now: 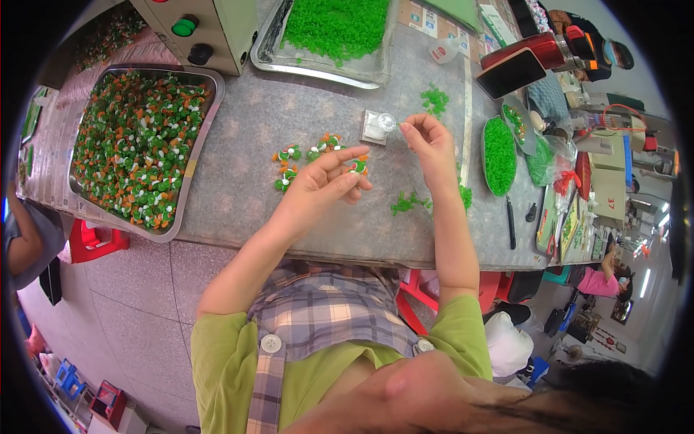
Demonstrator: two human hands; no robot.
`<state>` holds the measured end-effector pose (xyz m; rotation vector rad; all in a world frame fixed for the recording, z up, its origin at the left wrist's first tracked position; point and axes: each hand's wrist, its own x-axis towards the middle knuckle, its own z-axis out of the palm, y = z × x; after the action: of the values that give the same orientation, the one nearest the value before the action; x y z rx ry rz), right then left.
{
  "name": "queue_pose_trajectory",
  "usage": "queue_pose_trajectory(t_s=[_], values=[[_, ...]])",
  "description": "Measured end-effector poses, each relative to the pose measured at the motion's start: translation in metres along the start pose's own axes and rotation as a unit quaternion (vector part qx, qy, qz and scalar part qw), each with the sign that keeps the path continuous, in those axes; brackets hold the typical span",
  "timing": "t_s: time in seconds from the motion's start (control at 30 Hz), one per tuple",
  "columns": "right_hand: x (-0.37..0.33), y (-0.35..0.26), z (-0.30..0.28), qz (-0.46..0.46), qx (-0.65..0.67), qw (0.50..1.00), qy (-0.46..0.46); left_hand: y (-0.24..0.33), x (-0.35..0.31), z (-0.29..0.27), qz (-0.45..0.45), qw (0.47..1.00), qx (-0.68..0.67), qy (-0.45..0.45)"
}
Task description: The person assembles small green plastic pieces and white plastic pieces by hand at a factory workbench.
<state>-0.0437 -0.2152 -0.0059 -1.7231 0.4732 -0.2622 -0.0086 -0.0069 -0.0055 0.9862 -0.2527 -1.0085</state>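
My left hand [322,181] pinches a small green, white and orange figure [358,166] between thumb and fingers, its index finger stretched out to the right. Several similar figures [287,153] lie on the table beside and beyond that hand. My right hand [434,150] is raised with thumb and forefinger pressed together; whatever is between them is too small to make out. Just left of those fingertips sits a small square white pad [374,129] with a clear round piece [387,122] on it. Loose bright green bits [409,204] lie near my right wrist, and another cluster [434,100] lies beyond the hand.
A metal tray [196,137] heaped with figures stands at left. Another tray [318,74] of green bits is at the back, beside a grey machine [224,29]. At right are a green-filled dish [499,155], a phone [512,74] and a black pen [511,223].
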Motion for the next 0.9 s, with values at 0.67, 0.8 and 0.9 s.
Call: queue_pose_trajectory(t_s=[0.67,0.8,0.9], values=[[-0.046,-0.036,0.020,0.119,0.195,0.946,-0.232,0.002,0.000,0.003,0.021,0.993,0.111,0.012],[-0.055,-0.024,0.023,0.025,0.251,0.943,-0.219,0.003,0.000,0.001,-0.086,0.987,-0.131,-0.046],[-0.060,-0.017,0.024,-0.031,0.275,0.939,-0.205,0.003,-0.002,0.000,-0.088,0.974,-0.187,-0.094]])
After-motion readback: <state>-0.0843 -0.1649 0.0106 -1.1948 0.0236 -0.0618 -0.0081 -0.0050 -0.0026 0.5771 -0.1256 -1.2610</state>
